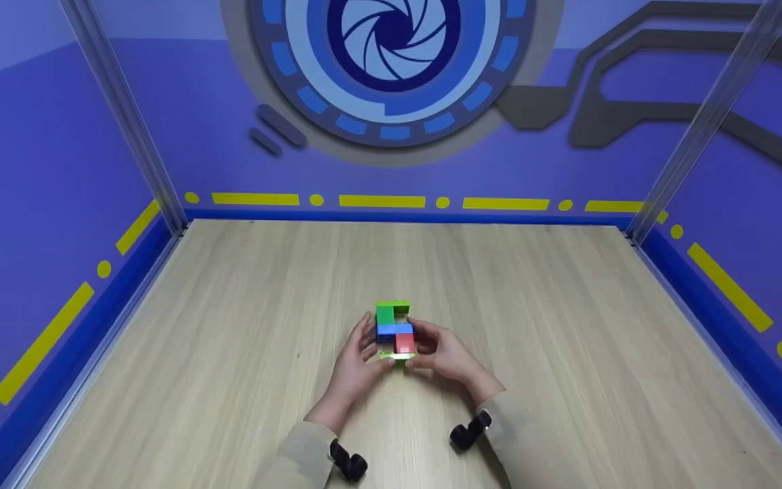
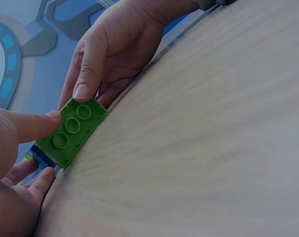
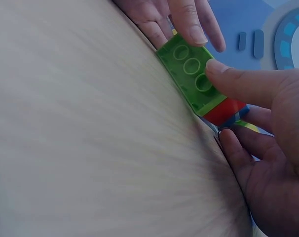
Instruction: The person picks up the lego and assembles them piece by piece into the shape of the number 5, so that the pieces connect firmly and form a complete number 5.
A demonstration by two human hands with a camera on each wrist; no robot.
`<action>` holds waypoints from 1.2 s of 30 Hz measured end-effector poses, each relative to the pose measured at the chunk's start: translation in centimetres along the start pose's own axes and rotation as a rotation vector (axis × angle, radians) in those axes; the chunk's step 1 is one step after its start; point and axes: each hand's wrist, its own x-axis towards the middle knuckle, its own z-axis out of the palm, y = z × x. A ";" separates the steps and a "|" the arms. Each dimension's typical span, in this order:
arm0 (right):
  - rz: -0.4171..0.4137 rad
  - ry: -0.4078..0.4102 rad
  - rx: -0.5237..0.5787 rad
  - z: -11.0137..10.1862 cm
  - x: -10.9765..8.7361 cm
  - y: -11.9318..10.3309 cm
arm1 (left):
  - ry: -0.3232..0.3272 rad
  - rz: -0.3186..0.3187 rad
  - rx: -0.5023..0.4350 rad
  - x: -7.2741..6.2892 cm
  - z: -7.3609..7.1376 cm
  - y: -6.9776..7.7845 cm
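Note:
An assembly of toy building bricks lies on its side on the table between both hands. From far to near in the head view run a light green brick [image 1: 401,307], a green brick [image 1: 385,315], a blue brick [image 1: 395,329], a red brick [image 1: 404,343] and another light green brick [image 1: 398,356]. My left hand [image 1: 352,367] holds the left side, its thumb against the nearest brick. Opposite it, my right hand [image 1: 451,354] grips the right side, thumb on that same brick. Hollow round tubes show on this brick's underside [image 2: 73,131] in the left wrist view.
The wood-grain table [image 1: 241,326] extends around the hands. Blue printed panels [image 1: 180,115] with yellow markings rise at the back and both sides, joined by metal corner posts [image 1: 123,115]. A small black device [image 1: 349,462] sits on each wrist.

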 end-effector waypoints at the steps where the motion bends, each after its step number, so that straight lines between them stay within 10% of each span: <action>1: -0.001 -0.001 0.002 0.0 0.0 0.0 | 0.001 -0.005 -0.001 0.0 0.0 0.0; 36: 0.030 0.027 -0.084 -2.5 -0.2 -0.3 | 0.034 -0.072 0.021 0.1 0.3 0.3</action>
